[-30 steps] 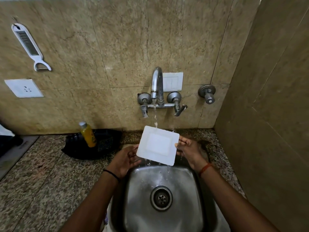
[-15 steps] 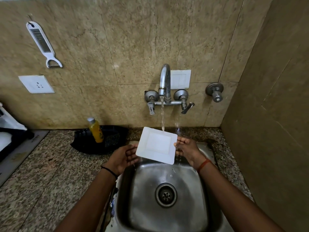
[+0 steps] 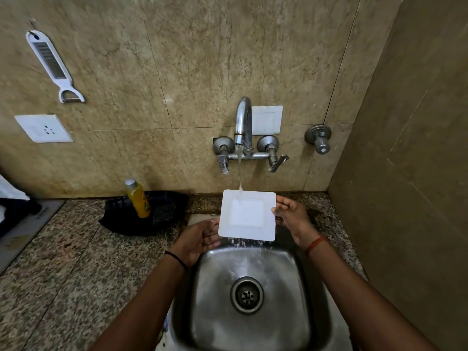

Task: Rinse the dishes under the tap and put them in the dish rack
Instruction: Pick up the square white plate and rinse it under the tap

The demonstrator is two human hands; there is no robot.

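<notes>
You are squaring up the flat white square plate (image 3: 247, 215), tilted a moment ago, under the steel tap (image 3: 243, 127) above the steel sink (image 3: 249, 325), your left hand (image 3: 196, 240) and right hand (image 3: 293, 219) pinching opposite edges of something likely wet, slippery and breakable.

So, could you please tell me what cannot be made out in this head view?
- Underside of the white square plate: faces away from the camera.
- Left hand fingertips: behind the plate.
- Dish rack: none in view.
- Yellow bottle label: too small.
- Steel sink front rim: cut off by the bottom edge.
</notes>
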